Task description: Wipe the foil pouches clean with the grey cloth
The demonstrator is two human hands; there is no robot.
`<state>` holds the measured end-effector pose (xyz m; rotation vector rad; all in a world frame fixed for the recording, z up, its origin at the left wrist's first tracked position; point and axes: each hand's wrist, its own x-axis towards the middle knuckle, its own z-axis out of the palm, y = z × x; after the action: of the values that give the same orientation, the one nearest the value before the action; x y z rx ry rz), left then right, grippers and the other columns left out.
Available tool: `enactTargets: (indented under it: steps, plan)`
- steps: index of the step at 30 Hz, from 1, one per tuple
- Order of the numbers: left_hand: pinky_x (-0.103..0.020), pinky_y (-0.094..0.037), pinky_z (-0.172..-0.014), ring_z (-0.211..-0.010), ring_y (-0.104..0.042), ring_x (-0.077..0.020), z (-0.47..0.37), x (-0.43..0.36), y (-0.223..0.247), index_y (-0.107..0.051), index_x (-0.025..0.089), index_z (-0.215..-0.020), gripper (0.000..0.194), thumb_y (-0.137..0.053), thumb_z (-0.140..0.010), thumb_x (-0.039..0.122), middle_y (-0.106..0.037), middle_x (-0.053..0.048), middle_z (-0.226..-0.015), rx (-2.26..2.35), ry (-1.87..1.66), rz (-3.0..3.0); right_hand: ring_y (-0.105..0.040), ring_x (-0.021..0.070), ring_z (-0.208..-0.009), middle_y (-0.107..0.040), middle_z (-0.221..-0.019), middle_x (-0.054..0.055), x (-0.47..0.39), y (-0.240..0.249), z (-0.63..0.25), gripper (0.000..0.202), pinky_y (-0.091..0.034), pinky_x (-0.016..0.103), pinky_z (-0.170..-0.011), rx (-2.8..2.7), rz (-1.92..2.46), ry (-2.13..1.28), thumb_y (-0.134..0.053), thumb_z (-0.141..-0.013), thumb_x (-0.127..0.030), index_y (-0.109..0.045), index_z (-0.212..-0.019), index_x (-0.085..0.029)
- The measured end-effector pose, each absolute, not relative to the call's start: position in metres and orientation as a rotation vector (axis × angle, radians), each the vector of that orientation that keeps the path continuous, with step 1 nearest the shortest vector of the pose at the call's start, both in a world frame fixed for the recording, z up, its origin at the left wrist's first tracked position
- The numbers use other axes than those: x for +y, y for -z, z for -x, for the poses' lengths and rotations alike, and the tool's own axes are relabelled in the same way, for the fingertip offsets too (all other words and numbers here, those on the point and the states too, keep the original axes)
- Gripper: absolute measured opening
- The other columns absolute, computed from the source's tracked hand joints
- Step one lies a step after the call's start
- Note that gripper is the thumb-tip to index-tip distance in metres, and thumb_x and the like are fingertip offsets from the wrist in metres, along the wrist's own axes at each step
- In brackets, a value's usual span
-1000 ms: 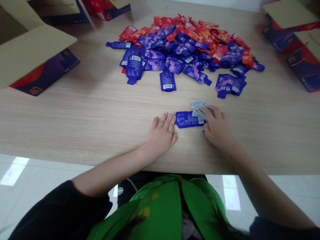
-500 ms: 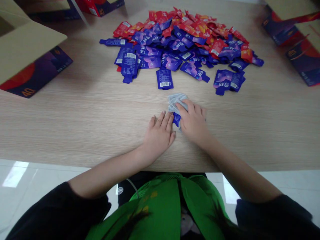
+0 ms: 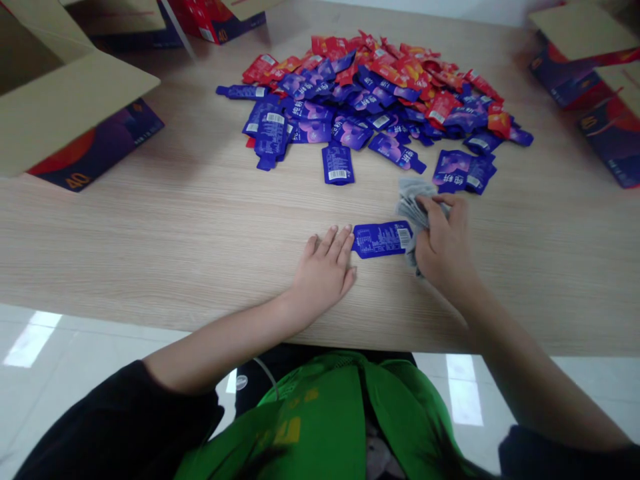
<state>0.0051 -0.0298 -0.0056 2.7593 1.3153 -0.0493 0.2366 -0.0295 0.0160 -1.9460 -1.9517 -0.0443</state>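
A blue pouch (image 3: 381,239) lies flat on the wooden table (image 3: 200,247), its barcode end to the right. My left hand (image 3: 325,267) rests palm down with its fingers spread, the fingertips on the pouch's narrow left end. In my right hand (image 3: 447,243) is a crumpled grey cloth (image 3: 413,202), gripped between thumb and fingers at the pouch's right end. Beyond the hands lies a large heap of pouches, blue ones (image 3: 310,130) mostly in front and red ones (image 3: 425,77) mostly behind. A single blue pouch (image 3: 337,165) lies just in front of the heap.
An open carton (image 3: 100,143) with raised flaps stands at the left, with more cartons (image 3: 220,23) behind it. Further cartons (image 3: 613,133) stand at the right edge. The table's front edge runs just before my body.
My right hand has moved right with the cloth, uncovering the pouch between the hands. My left hand has stayed at the pouch's left end. The camera view has shifted slightly.
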Motion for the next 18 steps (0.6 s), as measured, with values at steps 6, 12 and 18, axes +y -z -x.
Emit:
enactTargets:
  steps: [6,12,18]
  plan:
    - [-0.055,-0.034,-0.121,-0.154,-0.039,-0.0344,-0.006,-0.03,0.003,-0.04,0.005,-0.16,0.062,-0.035,-0.107,0.037,-0.039,-0.018,-0.167,1.304,0.045,-2.758,-0.049,0.0343,-0.128,-0.047,-0.154,0.017,-0.016,-0.005,-0.17,0.054,-0.042,0.051,-0.102,-2.283,1.763,-0.047,-0.04,-0.096,-0.016,-0.057,-0.147,-0.02]
    - [-0.054,-0.033,-0.122,-0.157,-0.034,-0.0331,-0.006,-0.03,0.002,-0.035,0.006,-0.163,0.063,-0.036,-0.106,0.035,-0.03,-0.014,-0.171,1.306,0.046,-2.753,-0.049,0.0396,-0.119,-0.045,-0.155,0.022,-0.022,0.007,-0.185,0.058,-0.04,0.057,-0.095,-2.155,2.022,0.093,-0.044,-0.093,-0.02,-0.052,-0.15,-0.016]
    - [-0.055,-0.033,-0.122,-0.157,-0.032,-0.0334,-0.007,-0.03,0.002,-0.032,0.006,-0.164,0.063,-0.033,-0.107,0.035,-0.026,-0.013,-0.172,1.297,0.07,-2.756,-0.052,0.0412,-0.115,-0.047,-0.151,0.025,-0.036,0.011,-0.235,0.059,-0.045,0.061,-0.091,-2.0,2.167,0.11,-0.041,-0.092,-0.019,-0.051,-0.15,-0.015]
